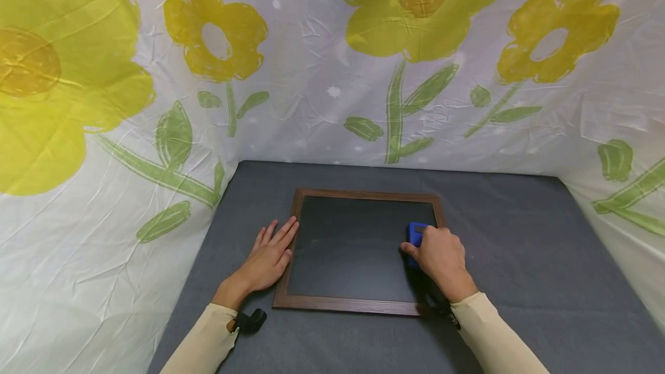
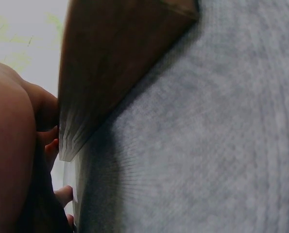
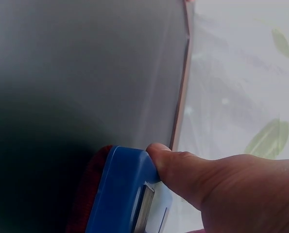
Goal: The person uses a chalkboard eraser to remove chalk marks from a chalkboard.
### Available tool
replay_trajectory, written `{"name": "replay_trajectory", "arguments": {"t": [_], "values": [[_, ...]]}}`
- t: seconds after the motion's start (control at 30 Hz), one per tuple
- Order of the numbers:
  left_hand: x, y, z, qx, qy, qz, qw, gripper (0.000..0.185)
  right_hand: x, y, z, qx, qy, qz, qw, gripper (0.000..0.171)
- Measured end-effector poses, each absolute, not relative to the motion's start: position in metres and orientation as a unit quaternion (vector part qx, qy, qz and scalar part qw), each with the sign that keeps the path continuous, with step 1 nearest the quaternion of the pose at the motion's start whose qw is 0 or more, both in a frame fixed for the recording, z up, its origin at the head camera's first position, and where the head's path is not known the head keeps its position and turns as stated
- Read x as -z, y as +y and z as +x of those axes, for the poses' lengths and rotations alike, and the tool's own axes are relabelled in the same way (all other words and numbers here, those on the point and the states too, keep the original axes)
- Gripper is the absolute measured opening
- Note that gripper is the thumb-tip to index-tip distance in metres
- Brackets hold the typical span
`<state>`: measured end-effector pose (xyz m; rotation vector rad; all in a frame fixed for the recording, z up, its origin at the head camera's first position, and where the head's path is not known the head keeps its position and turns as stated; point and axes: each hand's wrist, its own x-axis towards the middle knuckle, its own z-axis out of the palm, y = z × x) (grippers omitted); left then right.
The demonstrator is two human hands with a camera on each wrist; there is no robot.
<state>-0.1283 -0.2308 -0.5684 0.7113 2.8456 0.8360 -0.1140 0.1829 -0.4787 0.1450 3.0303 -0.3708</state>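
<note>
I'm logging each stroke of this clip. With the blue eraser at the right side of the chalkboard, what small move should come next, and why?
Probably a slide of the blue eraser leftward across the chalkboard. The right hand grips it near the right frame edge, leaving the dark surface open to its left, while the left hand lies flat against the left frame edge, steadying it.

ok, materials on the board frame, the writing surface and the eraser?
Board frame: brown with visible grain, so wood or wood-look laminate, satin. Writing surface: smooth matte black, chalkboard-like. Eraser: glossy blue body, likely hard plastic, gripped by the right hand; the right wrist view shows a dark red pad beneath it, possibly felt.
</note>
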Motion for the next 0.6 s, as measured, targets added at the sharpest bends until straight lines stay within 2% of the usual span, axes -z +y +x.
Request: {"name": "replay_trajectory", "arguments": {"t": [0.4,0.6], "values": [[0.571,-0.230,-0.128,-0.282,0.926,0.251,0.004,0.065,0.483,0.161,-0.116,0.121,0.992,0.027,0.027,0.063],[0.572,-0.230,-0.127,-0.277,0.929,0.246,0.008,0.064,0.485,0.140,-0.116,0.121,0.992,0.007,0.021,0.061]]}}
